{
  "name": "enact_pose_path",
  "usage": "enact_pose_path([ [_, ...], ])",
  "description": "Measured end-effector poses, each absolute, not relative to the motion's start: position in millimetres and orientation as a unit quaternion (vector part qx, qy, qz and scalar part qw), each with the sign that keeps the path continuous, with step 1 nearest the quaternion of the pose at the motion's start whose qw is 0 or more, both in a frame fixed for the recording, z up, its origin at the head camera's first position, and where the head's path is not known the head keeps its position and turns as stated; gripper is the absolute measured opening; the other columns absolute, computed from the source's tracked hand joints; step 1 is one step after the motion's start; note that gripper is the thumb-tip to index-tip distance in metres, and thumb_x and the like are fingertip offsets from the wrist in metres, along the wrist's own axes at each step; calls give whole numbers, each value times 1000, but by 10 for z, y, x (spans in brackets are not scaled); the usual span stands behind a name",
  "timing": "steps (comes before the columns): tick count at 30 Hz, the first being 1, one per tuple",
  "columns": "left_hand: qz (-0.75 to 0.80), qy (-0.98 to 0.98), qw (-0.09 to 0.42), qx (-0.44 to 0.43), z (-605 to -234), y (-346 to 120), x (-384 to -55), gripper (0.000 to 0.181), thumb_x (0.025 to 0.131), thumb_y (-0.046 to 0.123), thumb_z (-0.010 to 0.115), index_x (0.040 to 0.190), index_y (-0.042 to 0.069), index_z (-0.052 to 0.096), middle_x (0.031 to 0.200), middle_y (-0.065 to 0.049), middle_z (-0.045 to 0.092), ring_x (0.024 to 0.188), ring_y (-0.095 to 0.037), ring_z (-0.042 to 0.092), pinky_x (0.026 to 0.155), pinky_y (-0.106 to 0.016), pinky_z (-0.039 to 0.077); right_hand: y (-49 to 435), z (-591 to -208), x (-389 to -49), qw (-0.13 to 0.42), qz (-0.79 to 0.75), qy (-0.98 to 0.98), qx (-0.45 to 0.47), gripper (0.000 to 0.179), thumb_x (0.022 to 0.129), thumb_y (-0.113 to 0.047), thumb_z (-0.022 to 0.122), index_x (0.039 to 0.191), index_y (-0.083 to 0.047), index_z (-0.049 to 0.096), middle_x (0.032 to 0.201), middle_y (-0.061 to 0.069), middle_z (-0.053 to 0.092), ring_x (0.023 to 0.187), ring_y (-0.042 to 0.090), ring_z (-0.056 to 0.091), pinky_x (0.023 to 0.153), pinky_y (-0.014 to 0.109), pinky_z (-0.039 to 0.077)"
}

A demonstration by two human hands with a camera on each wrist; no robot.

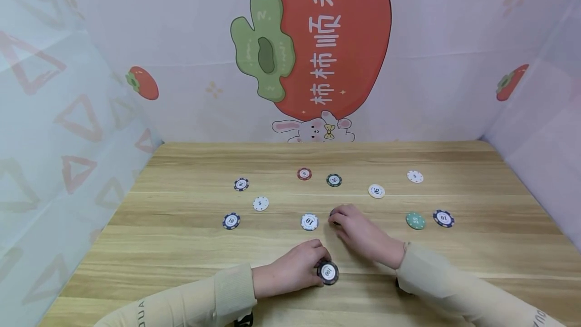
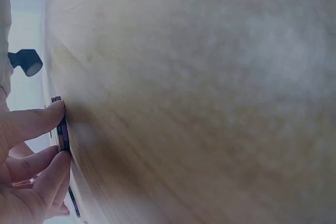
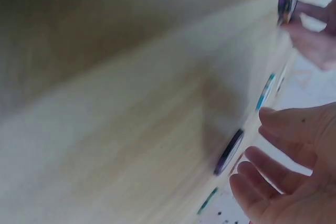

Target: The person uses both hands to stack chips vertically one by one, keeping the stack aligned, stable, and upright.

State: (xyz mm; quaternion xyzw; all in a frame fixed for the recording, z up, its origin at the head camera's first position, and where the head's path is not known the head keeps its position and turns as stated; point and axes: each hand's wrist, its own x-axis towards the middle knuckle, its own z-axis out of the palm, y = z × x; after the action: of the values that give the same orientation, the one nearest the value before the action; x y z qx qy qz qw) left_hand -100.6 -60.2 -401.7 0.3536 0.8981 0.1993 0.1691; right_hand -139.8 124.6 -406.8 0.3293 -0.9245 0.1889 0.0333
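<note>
Left hand: pinches the black 100 chip between thumb and fingers, apart from the right hand.
Black 100 chip: sits at the left hand's fingertips, nearer the body than the right hand, number facing up.
Right hand: hovers around the dark chip with thumb and fingers loosely parted.
Dark chip: lies flat on the tabletop below the right hand's fingertips, partly hidden from above.
White 10 chip: lies just left of the right hand's fingertips, beyond the left hand.
Red 5 chip and dark green chip: lie farther out, beyond the right hand's fingertips.
Green 20 chip: lies to the right of the right hand, near a blue 10 chip.
</note>
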Motion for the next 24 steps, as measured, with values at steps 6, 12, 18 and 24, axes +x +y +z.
enact_pose_path([
  [6,200,898,167,355,-4016,-606,-999,33,70,17,78,99,11,62,91,8,51,81,2,47,74,-13,41,1309,-4147,-1515,42,188,-916,352,20,84,0,60,104,-1,64,115,18,55,108,32,51,91,43,42],
  [12,201,899,171,350,-4016,-601,-998,33,71,17,78,100,11,62,91,8,51,81,1,47,74,-14,41,1334,-4140,-1541,8,195,-919,343,23,85,1,58,107,-2,63,114,16,56,108,31,52,90,43,43],
  [18,197,900,166,350,-4015,-601,-993,34,70,18,78,100,11,63,91,8,51,81,2,47,74,-14,41,1321,-4111,-1546,2,181,-925,336,24,83,3,60,105,-5,63,106,10,60,101,25,55,86,39,46],
  [24,201,900,172,347,-4010,-602,-995,34,71,18,78,101,11,63,92,8,51,82,2,47,75,-14,41,1309,-4077,-1550,4,173,-929,327,29,76,5,66,104,-4,64,102,9,59,95,24,55,80,36,48],
])
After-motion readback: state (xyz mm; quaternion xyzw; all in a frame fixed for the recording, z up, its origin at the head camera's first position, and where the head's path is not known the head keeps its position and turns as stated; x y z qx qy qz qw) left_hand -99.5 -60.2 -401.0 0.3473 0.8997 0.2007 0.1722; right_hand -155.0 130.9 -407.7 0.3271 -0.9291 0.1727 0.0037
